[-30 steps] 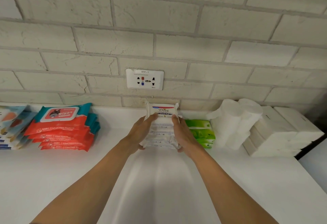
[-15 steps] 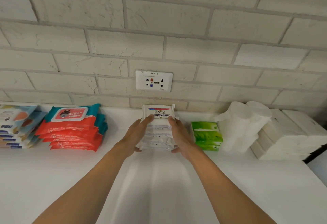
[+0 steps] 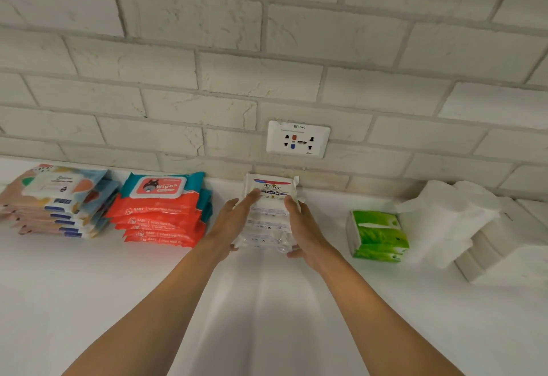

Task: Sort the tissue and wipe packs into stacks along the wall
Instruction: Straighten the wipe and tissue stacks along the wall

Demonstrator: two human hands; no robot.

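A stack of white Dove wipe packs (image 3: pixel 271 212) stands on the white counter (image 3: pixel 89 301) against the brick wall, below the socket. My left hand (image 3: pixel 234 224) presses flat on its left side and my right hand (image 3: pixel 305 233) on its right side, fingers straight, thumbs at the stack's front lower edge. Left of it lies a stack of red and teal baby wipe packs (image 3: pixel 160 212), and further left a stack of patterned wipe packs (image 3: pixel 56 197). To the right stand green tissue packs (image 3: pixel 376 236), apart from the Dove stack.
White paper rolls in wrap (image 3: pixel 444 221) and white tissue packs (image 3: pixel 504 245) fill the far right along the wall. A wall socket (image 3: pixel 298 139) sits above the Dove stack. A gap of counter separates each stack.
Both hands slid the Dove stack left, away from the green packs it stood beside, and closer to the wall. The view has shifted right to left across the stacks.
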